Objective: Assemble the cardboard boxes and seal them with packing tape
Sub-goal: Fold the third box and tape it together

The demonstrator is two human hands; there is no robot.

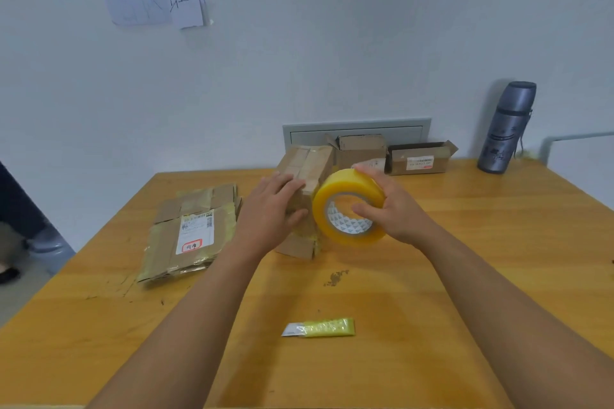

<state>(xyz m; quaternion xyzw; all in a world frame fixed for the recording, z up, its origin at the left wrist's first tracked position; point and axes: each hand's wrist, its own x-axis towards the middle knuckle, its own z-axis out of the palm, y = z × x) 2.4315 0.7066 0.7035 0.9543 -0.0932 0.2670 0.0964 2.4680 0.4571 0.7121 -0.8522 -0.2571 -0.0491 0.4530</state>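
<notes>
While the left hand (272,209) presses flat against the side of a small cardboard box (307,176) standing on end near the middle of the wooden table (465,242), fingers spread and thumb curled round its near face, the right hand (395,209) grips a roll of yellow packing tape (345,209), thumb hooked into the core and fingers wrapped over the outer rim. The roll stands on edge, touching the box's right side at about 3 o'clock from it. At 9 o'clock from the box lies a stack of flattened cardboard boxes (192,232) bearing a white shipping label. At 12 to 1 o'clock, against the wall, sit two open boxes (418,159) side by side. A grey flask (508,129) stands upright at 2 o'clock near the table's far right corner. At 6 o'clock, close to the near edge, lies a small yellow-green packet (320,328).
</notes>
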